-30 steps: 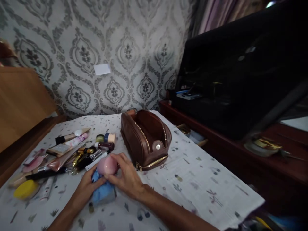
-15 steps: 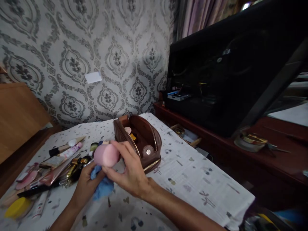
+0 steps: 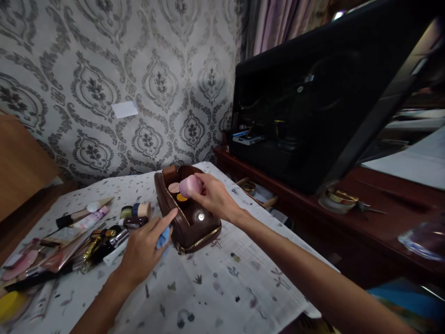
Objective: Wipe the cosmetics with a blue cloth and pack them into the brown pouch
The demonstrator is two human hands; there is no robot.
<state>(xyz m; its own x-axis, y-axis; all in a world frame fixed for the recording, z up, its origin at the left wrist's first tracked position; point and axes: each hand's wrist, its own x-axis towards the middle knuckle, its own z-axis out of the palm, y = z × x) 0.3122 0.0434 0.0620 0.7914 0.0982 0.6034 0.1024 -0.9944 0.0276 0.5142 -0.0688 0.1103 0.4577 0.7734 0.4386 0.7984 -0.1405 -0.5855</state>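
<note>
An unzipped brown bag (image 3: 200,234) stands on the patterned white cloth, with a pale pink round item (image 3: 174,187) and a yellow-orange item (image 3: 181,197) inside. Over its opening, my right hand (image 3: 217,197) grips a pink rounded object (image 3: 191,186) between thumb and fingers. My left hand (image 3: 146,246) is closed around a crumpled blue cloth (image 3: 162,237), its index finger reaching to the bag's near left side. To the left lie small jars (image 3: 142,209) and a dark bottle (image 3: 135,222).
Cosmetics, including a pink tube (image 3: 93,217) and a yellow-lidded jar (image 3: 13,305), cover the table's left part. A large black screen (image 3: 292,102) stands on the dark red desk (image 3: 375,218) at right, above an open drawer (image 3: 266,200).
My right hand has carried the pink object away from my left hand to over the bag's opening. My left hand, with the blue cloth, has moved right to the bag's side.
</note>
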